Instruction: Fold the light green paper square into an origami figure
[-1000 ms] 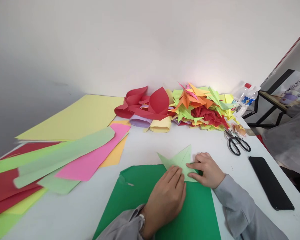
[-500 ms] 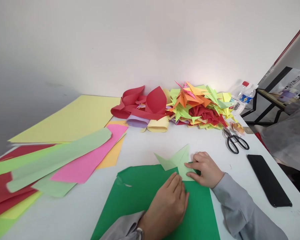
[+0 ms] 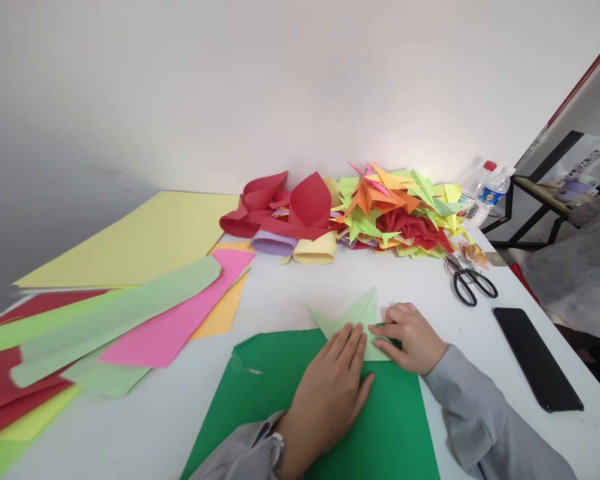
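Note:
A light green folded paper (image 3: 363, 310) with pointed corners lies over the top edge of a dark green sheet (image 3: 260, 400). My left hand (image 3: 333, 380) lies flat on its lower left part, fingers stretched out and side by side, covering some of it. From the right, my right hand (image 3: 410, 339) holds the paper's right side with thumb and forefinger, the other fingers curled. Whether any finger reaches beneath the paper is hidden.
Behind are rolled red paper pieces (image 3: 310, 200) and a heap of folded paper shapes (image 3: 400, 207). Scissors (image 3: 467, 280) and a black phone (image 3: 537, 360) lie on the right, bottles (image 3: 493, 190) beyond. Coloured strips (image 3: 125, 317) and a yellow sheet (image 3: 145, 233) spread left.
My left hand has slid up and forward onto the light green paper, its fingers flattening over it. The right hand stays in place.

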`<state>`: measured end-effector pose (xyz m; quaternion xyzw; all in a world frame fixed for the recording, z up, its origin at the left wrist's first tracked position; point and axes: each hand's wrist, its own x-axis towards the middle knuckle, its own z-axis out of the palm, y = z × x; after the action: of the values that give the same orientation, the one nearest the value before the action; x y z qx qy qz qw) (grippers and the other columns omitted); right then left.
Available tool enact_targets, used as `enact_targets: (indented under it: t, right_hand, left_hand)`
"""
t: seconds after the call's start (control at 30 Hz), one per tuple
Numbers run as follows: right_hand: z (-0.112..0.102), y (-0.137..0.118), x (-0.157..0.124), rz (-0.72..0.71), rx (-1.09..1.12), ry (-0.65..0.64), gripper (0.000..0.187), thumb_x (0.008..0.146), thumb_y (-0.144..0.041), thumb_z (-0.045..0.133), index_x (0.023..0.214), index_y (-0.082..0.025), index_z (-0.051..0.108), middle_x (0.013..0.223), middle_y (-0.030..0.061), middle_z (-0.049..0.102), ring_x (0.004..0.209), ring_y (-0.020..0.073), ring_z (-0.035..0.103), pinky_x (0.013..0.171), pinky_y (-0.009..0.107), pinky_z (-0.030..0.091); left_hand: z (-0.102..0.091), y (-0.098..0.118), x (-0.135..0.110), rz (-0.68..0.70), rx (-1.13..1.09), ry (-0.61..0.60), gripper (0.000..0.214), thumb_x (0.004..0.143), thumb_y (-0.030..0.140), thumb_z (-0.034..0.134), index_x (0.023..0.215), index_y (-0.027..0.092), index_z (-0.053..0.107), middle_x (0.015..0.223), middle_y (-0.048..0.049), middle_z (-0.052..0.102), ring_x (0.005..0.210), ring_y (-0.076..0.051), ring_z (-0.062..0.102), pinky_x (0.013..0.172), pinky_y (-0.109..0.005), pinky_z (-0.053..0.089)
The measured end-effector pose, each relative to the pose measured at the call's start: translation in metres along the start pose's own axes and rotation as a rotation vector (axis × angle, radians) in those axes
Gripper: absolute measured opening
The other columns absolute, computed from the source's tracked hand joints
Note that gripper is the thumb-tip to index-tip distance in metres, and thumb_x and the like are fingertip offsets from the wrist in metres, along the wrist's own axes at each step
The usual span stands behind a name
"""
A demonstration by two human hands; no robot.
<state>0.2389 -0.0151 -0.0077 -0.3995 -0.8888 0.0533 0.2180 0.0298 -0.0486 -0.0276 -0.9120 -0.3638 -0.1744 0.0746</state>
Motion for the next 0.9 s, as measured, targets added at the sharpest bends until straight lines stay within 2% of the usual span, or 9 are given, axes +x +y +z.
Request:
enact_targets:
  t: [0.17, 0.33, 0.4, 0.5, 0.63, 0.7, 0.8, 0.9]
  right_hand:
    - [-0.001, -0.001, 0.001, 0.015, -0.070, 0.027, 0.021, 0.092, -0.026, 0.051, 0.089, -0.019, 0.071, 0.072, 0.0032, 0.054, 0.074, 0.0174, 0.048, 0.071, 0.032, 0.032]
    - [-0.003, -0.004, 0.003, -0.037, -0.173, 0.005, 0.029, 0.093, -0.023, 0.047, 0.074, -0.018, 0.068, 0.067, 0.0033, 0.051, 0.069, 0.0173, 0.044, 0.068, 0.033, 0.029]
    - [-0.003, -0.006, 0.003, -0.048, -0.203, 0.001, 0.028, 0.093, -0.023, 0.046, 0.077, -0.017, 0.068, 0.068, 0.0037, 0.051, 0.070, 0.0181, 0.043, 0.068, 0.033, 0.029]
    - [-0.003, -0.007, 0.001, -0.047, -0.200, 0.006, 0.024, 0.092, -0.031, 0.049, 0.092, -0.016, 0.069, 0.072, 0.0050, 0.053, 0.073, 0.0196, 0.044, 0.070, 0.034, 0.030]
    - [-0.003, -0.008, 0.000, -0.051, -0.186, -0.008, 0.043, 0.086, -0.048, 0.057, 0.112, -0.015, 0.064, 0.081, 0.0070, 0.055, 0.076, 0.0214, 0.046, 0.073, 0.036, 0.032]
    - [-0.003, -0.007, -0.001, -0.047, -0.185, -0.026, 0.045, 0.084, -0.049, 0.059, 0.114, -0.016, 0.063, 0.081, 0.0070, 0.055, 0.076, 0.0218, 0.046, 0.073, 0.037, 0.033]
    - [-0.005, -0.005, 0.000, -0.029, -0.190, -0.037, 0.037, 0.084, -0.044, 0.061, 0.109, -0.018, 0.065, 0.081, 0.0067, 0.055, 0.077, 0.0220, 0.047, 0.073, 0.038, 0.034]
    - [-0.007, -0.002, -0.001, -0.024, -0.200, 0.003, 0.031, 0.083, -0.037, 0.061, 0.109, -0.019, 0.065, 0.093, 0.0102, 0.058, 0.088, 0.0248, 0.050, 0.081, 0.042, 0.035]
  left_hand:
    - [0.001, 0.001, -0.001, 0.000, 0.008, -0.029, 0.050, 0.095, 0.037, 0.038, 0.132, 0.006, 0.051, 0.139, -0.0176, 0.050, 0.126, -0.033, 0.050, 0.096, -0.043, 0.047]
    - [-0.003, 0.001, 0.001, -0.006, 0.008, -0.039, 0.049, 0.095, 0.036, 0.040, 0.131, 0.006, 0.052, 0.139, -0.0177, 0.050, 0.125, -0.033, 0.050, 0.096, -0.043, 0.046]
    - [-0.003, 0.001, 0.002, -0.007, 0.007, -0.046, 0.049, 0.094, 0.036, 0.040, 0.131, 0.006, 0.052, 0.138, -0.0175, 0.051, 0.124, -0.033, 0.050, 0.096, -0.042, 0.046]
    - [-0.003, 0.002, 0.002, -0.016, -0.001, -0.039, 0.048, 0.094, 0.036, 0.041, 0.130, 0.007, 0.052, 0.137, -0.0170, 0.053, 0.123, -0.032, 0.050, 0.097, -0.043, 0.044]
    - [-0.005, 0.002, 0.001, -0.054, -0.026, 0.016, 0.043, 0.094, 0.036, 0.041, 0.128, 0.012, 0.055, 0.136, -0.0155, 0.053, 0.121, -0.031, 0.051, 0.095, -0.044, 0.044]
    - [-0.007, -0.001, 0.003, -0.062, -0.037, 0.063, 0.041, 0.094, 0.035, 0.042, 0.126, 0.013, 0.056, 0.135, -0.0157, 0.054, 0.117, -0.031, 0.053, 0.092, -0.044, 0.045]
    - [-0.011, -0.014, 0.008, -0.095, -0.042, 0.149, 0.035, 0.093, 0.033, 0.044, 0.118, 0.014, 0.060, 0.130, -0.0166, 0.057, 0.112, -0.032, 0.055, 0.089, -0.046, 0.045]
    - [-0.015, -0.032, 0.014, -0.182, -0.021, 0.212, 0.029, 0.090, 0.031, 0.047, 0.107, 0.013, 0.063, 0.113, -0.0177, 0.064, 0.103, -0.032, 0.057, 0.085, -0.048, 0.046]
